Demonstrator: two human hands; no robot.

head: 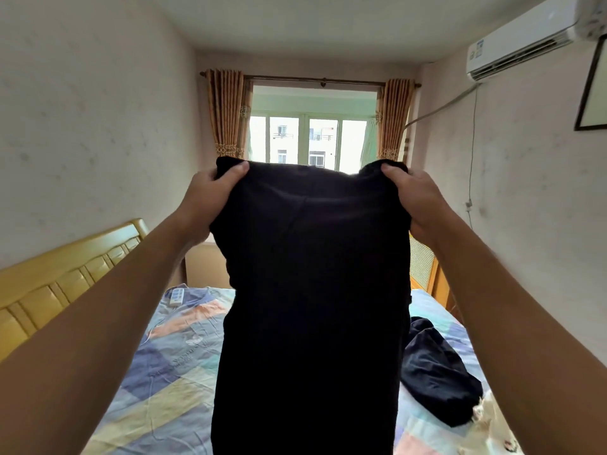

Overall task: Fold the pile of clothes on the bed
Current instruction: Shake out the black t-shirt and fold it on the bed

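Black garment (312, 290) hangs raised above bed (170, 356), gripped at top corners: left hand (210, 195) one side, right hand (417, 198) other. Dark clothes (437, 372) lie on bed, right.

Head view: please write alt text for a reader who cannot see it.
Two bare hands, left hand and right hand, hold a black garment up by its top corners, hanging above a bed with a patchwork sheet. Another dark garment lies crumpled on the bed at right; a curtained window is behind.
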